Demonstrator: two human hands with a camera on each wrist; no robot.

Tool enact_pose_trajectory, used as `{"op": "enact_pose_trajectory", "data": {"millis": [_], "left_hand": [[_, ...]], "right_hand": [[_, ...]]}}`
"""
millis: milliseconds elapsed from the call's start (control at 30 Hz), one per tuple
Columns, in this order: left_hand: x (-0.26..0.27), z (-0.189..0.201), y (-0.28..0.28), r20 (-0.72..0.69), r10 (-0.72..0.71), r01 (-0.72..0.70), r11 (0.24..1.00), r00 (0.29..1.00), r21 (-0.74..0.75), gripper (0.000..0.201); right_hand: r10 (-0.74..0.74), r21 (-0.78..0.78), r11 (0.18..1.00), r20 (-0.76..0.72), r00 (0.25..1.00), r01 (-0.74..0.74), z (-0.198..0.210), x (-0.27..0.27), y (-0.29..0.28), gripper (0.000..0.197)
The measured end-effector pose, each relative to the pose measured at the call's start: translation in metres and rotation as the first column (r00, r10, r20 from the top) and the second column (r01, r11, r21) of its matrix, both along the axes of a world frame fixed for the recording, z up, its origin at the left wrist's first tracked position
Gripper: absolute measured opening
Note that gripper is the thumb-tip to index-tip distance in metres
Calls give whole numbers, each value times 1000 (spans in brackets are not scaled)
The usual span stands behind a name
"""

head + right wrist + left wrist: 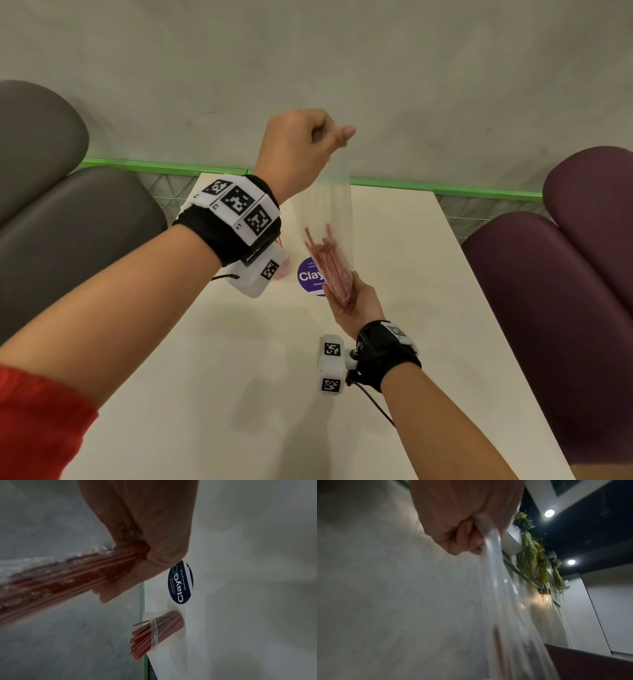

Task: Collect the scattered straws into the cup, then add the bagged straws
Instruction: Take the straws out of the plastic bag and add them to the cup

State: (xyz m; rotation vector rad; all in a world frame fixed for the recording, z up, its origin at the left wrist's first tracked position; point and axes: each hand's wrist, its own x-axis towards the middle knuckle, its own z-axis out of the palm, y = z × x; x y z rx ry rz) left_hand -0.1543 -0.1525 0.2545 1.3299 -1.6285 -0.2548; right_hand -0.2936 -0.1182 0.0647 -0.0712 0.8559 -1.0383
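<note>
A clear plastic bag (330, 212) hangs stretched between my two hands above the white table (239, 377). My left hand (308, 144) pinches the bag's top end high up; the bag (503, 601) trails down from those curled fingers (462, 539). My right hand (352, 305) grips the bag's lower end, where a bundle of red straws (329, 263) sits inside. The bagged straws (60, 577) run out leftward from that fist (154, 545). A clear cup (164, 627) stands on the table holding many red straws (142, 639); in the head view my left wrist hides most of it.
A round dark-blue sticker (313, 277) (181, 582) lies on the table beside the cup. Grey padded seats (68, 212) stand on the left, purple ones (565, 274) on the right. A green ledge (445, 190) and a grey wall bound the table's far edge.
</note>
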Motion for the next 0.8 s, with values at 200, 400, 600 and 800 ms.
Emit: {"op": "enact_pose_trajectory", "data": {"millis": [200, 400, 600, 800], "left_hand": [[0, -6, 1, -133, 1, 6, 999, 991, 46, 21], [3, -35, 14, -429, 7, 109, 963, 903, 245, 64], [-10, -94, 32, -299, -82, 200, 900, 951, 388, 41], [-14, -103, 28, -266, -10, 119, 911, 964, 395, 42]], "right_hand": [[-13, -1, 1000, 31, 999, 13, 4, 0, 0, 27], [-20, -20, 1000, 81, 997, 21, 7, 1, -6, 28], [-19, -17, 1000, -37, 999, 18, 14, 7, -11, 23], [-3, -64, 998, -75, 997, -2, 10, 8, -13, 23]]}}
